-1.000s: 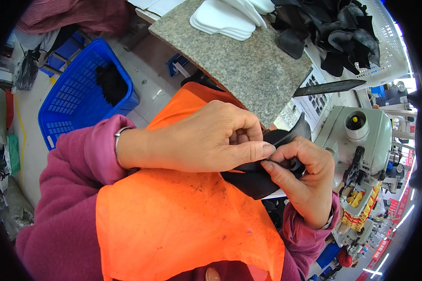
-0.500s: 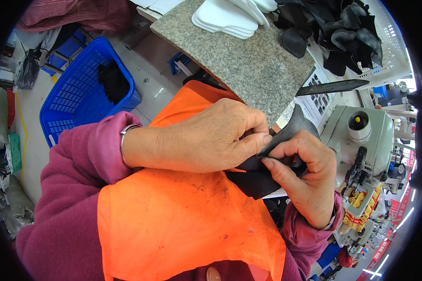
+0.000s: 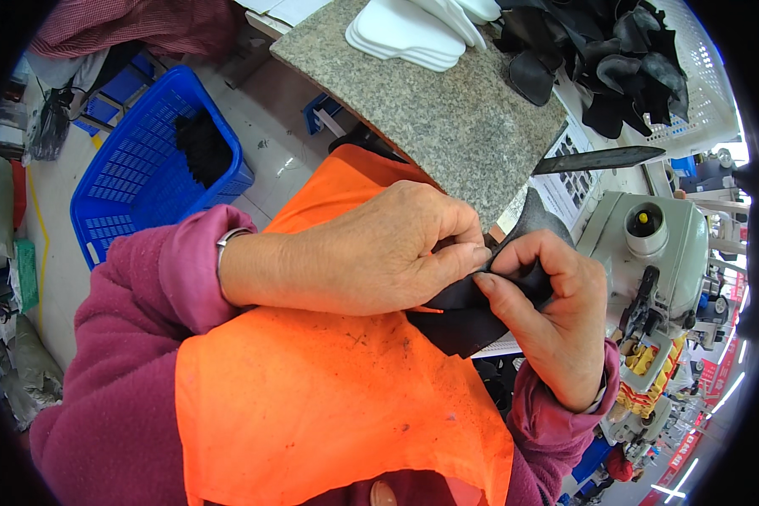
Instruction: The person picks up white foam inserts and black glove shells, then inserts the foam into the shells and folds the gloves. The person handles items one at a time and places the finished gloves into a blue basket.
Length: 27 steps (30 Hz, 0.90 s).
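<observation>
Head view. The left hand and the right hand are meeting at the centre of the frame, both closed in a pinch on one black material piece. The left hand is lying knuckles-up, its fingers curled down and its fingertips pressing the piece's upper edge; the right hand is gripping the same edge from the other side, thumb on top, the remaining fingers wrapping beneath. The fingertips of the two hands are touching each other over the piece. The piece is hanging between the hands, above the lap, its lower corner lying against an orange apron that is covering the person's front. Magenta sleeves are covering both forearms, and a metal bracelet is showing at the left wrist.

Surroundings, same view. A speckled grey stone counter is lying just beyond the hands. On its far end a stack of white insoles is resting, beside a heap of black cut pieces. A grey-green sewing machine is standing to the right, near the right hand. On the floor to the left, a blue plastic basket is holding dark material.
</observation>
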Motion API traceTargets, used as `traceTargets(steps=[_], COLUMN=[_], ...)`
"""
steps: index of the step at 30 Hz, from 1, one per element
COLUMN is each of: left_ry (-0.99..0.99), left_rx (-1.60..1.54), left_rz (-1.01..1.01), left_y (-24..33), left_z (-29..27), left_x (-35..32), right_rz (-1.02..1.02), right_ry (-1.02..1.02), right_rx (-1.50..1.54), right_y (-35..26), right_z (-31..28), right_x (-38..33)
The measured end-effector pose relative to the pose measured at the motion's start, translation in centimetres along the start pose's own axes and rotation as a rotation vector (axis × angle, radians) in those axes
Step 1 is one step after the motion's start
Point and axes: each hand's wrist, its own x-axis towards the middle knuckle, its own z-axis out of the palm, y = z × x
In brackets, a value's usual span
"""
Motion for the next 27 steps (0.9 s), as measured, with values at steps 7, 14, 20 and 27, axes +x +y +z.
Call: traceTargets(steps=[7,14,20,27], left_ry=[-0.051,-0.036,0.014,-0.010], left_rx=[-0.074,-0.041,-0.065,-0.042], left_rz=[-0.022,0.001,0.048,0.060], left_y=[0.3,0.1,0.2,0.4], left_z=[-0.3,-0.4,-0.2,-0.2], left_x=[-0.2,-0.3,-0.4,-0.5], right_rz=[0.023,0.081,0.079,-0.073], right_ry=[-0.023,0.063,0.068,0.107], right_rx=[-0.030,0.050,-0.016,-0.099], right_y=[-0.2,-0.2,-0.4,0.3], right_z=[-0.4,-0.7,-1.4,-1.2], right_x=[0.0,-0.3,-0.8,-0.4])
